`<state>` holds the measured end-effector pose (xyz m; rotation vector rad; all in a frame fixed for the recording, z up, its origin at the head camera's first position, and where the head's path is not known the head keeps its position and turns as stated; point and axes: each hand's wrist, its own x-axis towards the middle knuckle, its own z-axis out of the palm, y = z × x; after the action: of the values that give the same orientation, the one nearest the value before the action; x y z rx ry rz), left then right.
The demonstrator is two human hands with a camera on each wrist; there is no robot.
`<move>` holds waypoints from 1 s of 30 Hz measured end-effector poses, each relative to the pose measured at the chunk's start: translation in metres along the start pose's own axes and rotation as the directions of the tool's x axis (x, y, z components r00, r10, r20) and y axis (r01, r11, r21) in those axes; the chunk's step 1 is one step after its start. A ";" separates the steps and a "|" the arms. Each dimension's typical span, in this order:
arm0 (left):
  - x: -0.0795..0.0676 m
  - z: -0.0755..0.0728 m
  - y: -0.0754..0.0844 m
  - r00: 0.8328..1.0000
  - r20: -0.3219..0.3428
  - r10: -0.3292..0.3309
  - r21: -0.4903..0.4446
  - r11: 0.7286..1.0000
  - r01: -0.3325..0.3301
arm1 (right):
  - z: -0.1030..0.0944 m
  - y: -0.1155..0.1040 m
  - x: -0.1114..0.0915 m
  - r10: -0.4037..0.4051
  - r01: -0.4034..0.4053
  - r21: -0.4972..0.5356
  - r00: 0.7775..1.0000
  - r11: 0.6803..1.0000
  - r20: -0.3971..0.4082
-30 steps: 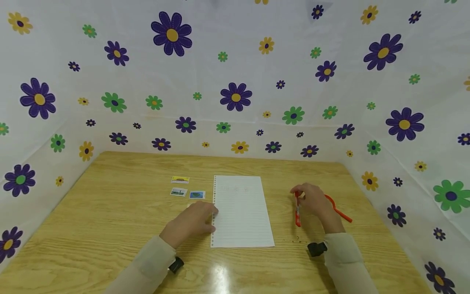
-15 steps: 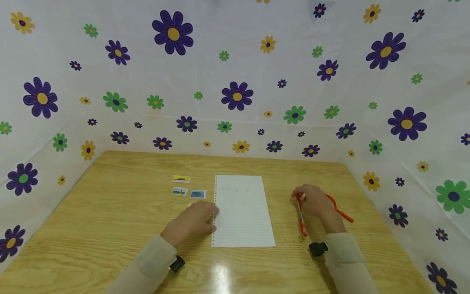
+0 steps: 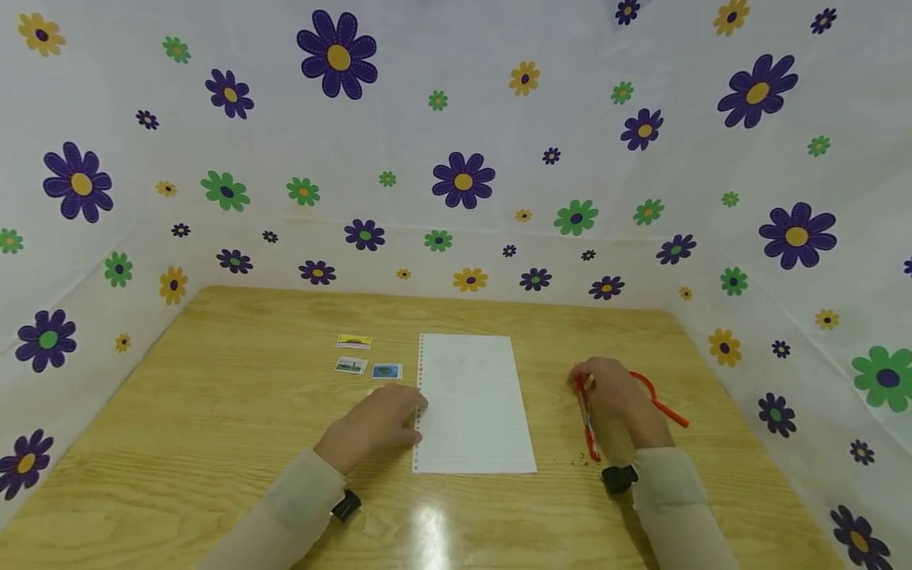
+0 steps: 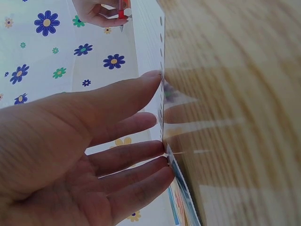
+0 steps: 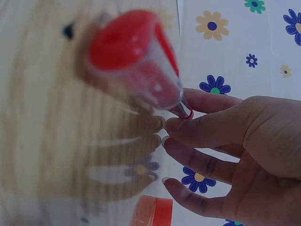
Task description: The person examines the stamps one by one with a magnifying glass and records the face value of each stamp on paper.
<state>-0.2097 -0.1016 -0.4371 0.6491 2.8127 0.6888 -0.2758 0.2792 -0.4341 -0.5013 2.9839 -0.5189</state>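
A white sheet of lined paper with punched holes along its left edge lies on the wooden table. At that edge my left hand rests, thumb and fingers relaxed and spread, fingertips right at the holes. To the right of the paper, my right hand pinches a red pen near its writing tip between thumb and fingers. The pen's red rear end points back toward me, large in the right wrist view. Beside the left fingers, the edge of a small picture card shows in the left wrist view.
Three small picture cards lie left of the paper, among them a yellow card and a blue card. A red curved strip lies behind my right wrist. Dark specks dot the table. A flowered cloth surrounds the table.
The pen's rear end has swung slightly right and toward me in the right hand's pinch. The left hand stays at the paper's edge. The head view has shifted slightly.
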 end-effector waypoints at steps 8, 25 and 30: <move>0.002 0.001 -0.002 1.000 -0.004 0.011 0.005 1.000 -0.011 | -0.002 0.000 0.002 0.026 -0.026 0.008 1.000 1.000 0.011; 0.001 -0.001 0.001 1.000 0.009 0.004 0.020 1.000 -0.004 | 0.003 -0.001 -0.001 0.033 -0.033 0.062 0.999 0.998 0.001; 0.003 0.001 -0.001 1.000 0.002 0.023 0.022 0.999 -0.023 | 0.001 -0.002 -0.001 0.024 -0.024 0.051 1.000 0.998 0.001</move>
<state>-0.2122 -0.1009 -0.4388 0.6864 2.8194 0.6616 -0.2739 0.2775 -0.4338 -0.4602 2.9641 -0.5911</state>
